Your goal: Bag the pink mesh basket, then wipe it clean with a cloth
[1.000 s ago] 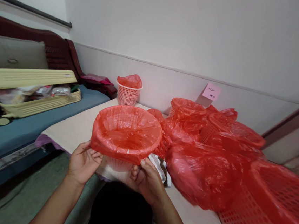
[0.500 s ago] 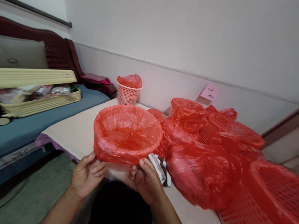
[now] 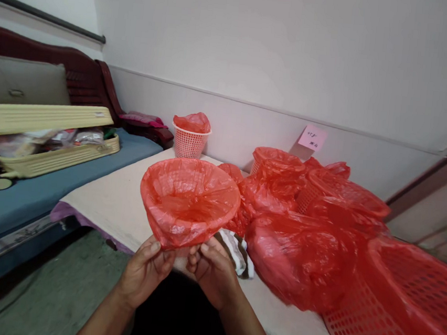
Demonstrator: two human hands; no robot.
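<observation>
A basket [image 3: 154, 190] lined with a thin red plastic bag [image 3: 188, 206] stands in front of me, the bag folded outward over its rim. My left hand [image 3: 148, 268] pinches the bag's hanging edge below the near rim. Close beside it, my right hand [image 3: 212, 266] pinches the same edge, slightly to the right. Between the two hands the edge is drawn toward me and down into a narrower shape. The lower part of the basket is mostly hidden by the bag and my hands.
Several red-bagged baskets [image 3: 343, 192] crowd the right side, with a large one [image 3: 386, 325] nearest. A striped cloth [image 3: 239, 253] lies beside my right hand. At the back stands a white basket [image 3: 190, 144] with a red bag. An open yellow suitcase [image 3: 58, 157] rests on the left bed.
Both hands have come closer together and slightly lower, mainly the left moving right. The bag's near edge is now pulled toward me into a narrower point.
</observation>
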